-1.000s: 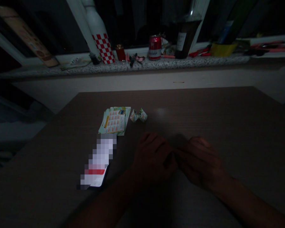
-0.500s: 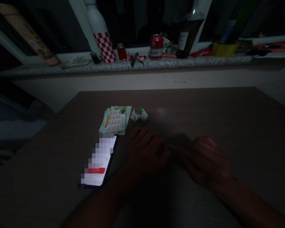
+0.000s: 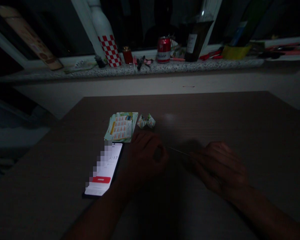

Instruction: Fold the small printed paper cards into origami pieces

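Note:
Between my two hands runs a thin pale strip, so dim and narrow that I cannot tell whether it is thread or a paper edge. At its left end, my left hand is curled with thumb and forefinger pinched together. My right hand closes its fingertips on the other end. Just beyond my left hand lie a folded paper piece, shaped like a bow, and a stack of printed paper sheets. A lit phone rests left of my left forearm.
The brown wooden table ends at a white wall. Above it, a granite windowsill carries a checked bottle, a red can, a dark bottle, a yellow container and a small red jar. The room is dim.
My left hand has moved left, away from my right hand, and more of the pale strip shows between them. My right hand has barely shifted.

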